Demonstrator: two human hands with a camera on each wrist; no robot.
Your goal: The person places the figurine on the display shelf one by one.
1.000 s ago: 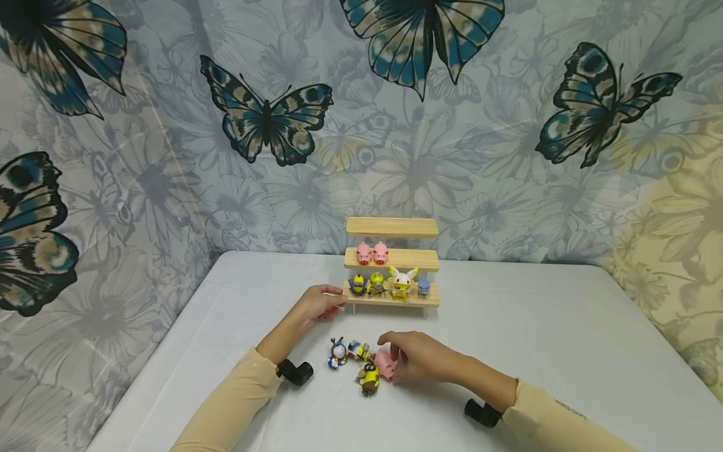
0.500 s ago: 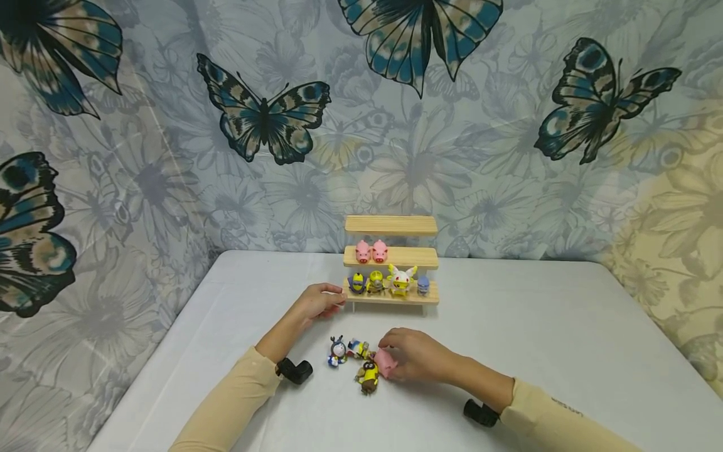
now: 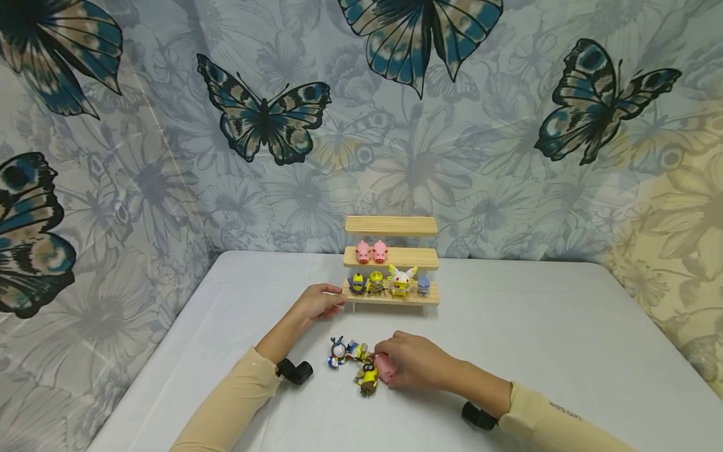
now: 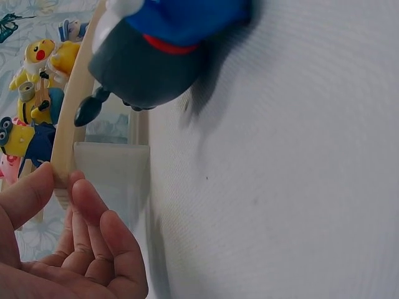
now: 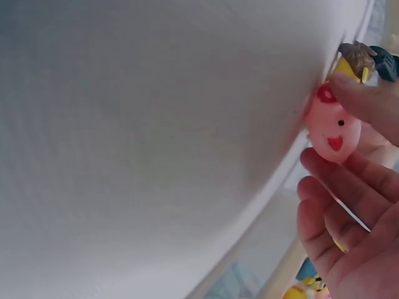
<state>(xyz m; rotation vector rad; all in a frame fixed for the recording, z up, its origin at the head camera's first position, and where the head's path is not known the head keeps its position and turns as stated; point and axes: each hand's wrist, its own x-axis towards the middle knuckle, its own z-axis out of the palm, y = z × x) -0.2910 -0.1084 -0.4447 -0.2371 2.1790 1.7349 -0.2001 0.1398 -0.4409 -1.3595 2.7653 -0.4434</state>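
Pink pig toy (image 3: pixel 386 366), yellow-brown figure (image 3: pixel 369 376), pale wood shelf (image 3: pixel 392 226), white desk (image 3: pixel 565 351), blue-teal butterfly-print backdrop (image 3: pixel 265 119), beige sleeves (image 3: pixel 226 408).

The head view looks forward and down across the white table (image 3: pixel 536 326), while both wrist views sit close, sharing the three-tiered pale wooden shelf (image 3: pixel 391 258).

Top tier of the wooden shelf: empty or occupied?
Empty. The top tier of the three-tier pale wooden shelf shows bare slats in the head view; two pink pig figures stand on the middle tier below it.
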